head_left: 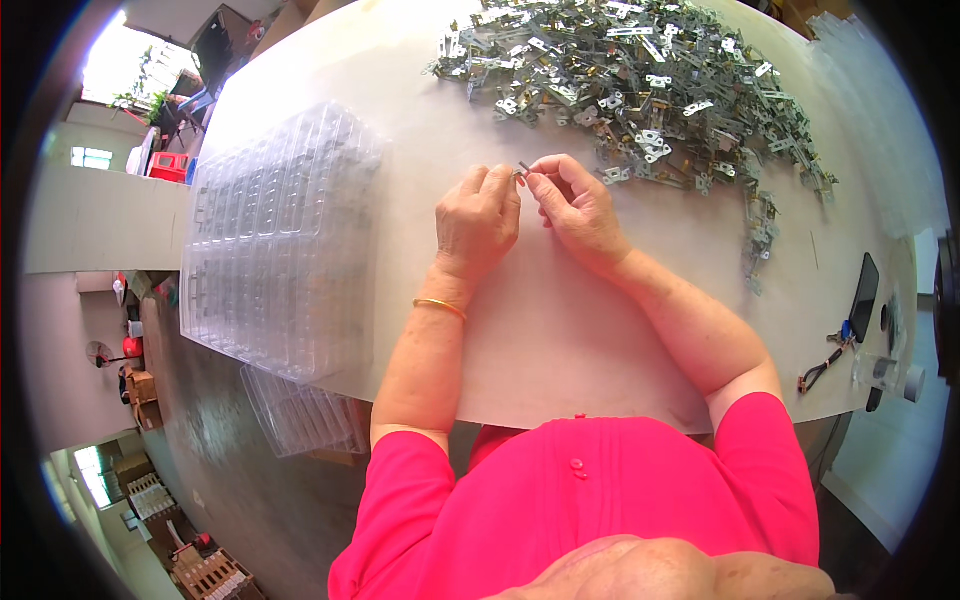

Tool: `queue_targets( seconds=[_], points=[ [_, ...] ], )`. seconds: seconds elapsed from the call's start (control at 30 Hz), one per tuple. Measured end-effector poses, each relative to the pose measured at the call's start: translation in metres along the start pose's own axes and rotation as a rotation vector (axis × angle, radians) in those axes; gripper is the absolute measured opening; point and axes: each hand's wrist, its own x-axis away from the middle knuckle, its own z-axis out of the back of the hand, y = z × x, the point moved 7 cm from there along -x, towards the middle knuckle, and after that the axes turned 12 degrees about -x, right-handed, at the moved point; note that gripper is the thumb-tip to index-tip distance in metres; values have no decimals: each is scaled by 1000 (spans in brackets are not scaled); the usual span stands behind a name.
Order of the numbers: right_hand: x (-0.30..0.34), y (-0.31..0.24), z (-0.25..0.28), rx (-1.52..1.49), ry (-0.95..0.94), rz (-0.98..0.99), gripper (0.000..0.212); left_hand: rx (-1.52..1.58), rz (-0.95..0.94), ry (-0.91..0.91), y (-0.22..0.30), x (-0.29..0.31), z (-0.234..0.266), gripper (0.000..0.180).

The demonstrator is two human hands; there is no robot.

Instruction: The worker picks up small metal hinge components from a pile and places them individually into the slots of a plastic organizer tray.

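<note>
My left hand (478, 222) and my right hand (580, 208) meet over the middle of the table, fingertips nearly touching. Between them is a small metal part (524, 168), dark grey where it shows; most of it is hidden by the fingers. Both hands are closed in a pinch on it. Just beyond and to the right spreads a large heap of small stamped metal parts (640, 85), silver with some brass-coloured bits. A narrow tail of the same parts (760, 225) trails toward me on the right.
Clear plastic compartment trays (285, 230) are stacked on the table's left side, with more trays (300, 410) lower down beyond its edge. At the right edge lie a black phone (865, 295), keys (846, 332) and a dark-handled tool (820, 372). Clear plastic sheeting (880, 120) lies far right.
</note>
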Motion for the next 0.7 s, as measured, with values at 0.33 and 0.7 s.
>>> queue_targets(
  seconds=[0.33,0.7],
  points=[
    [-5,-5,18,-68,170,291,8,134,-71,-54,5,1,-1,7],
    [-3,-7,2,65,31,62,13,822,713,-235,-47,20,-27,22]
  ],
)
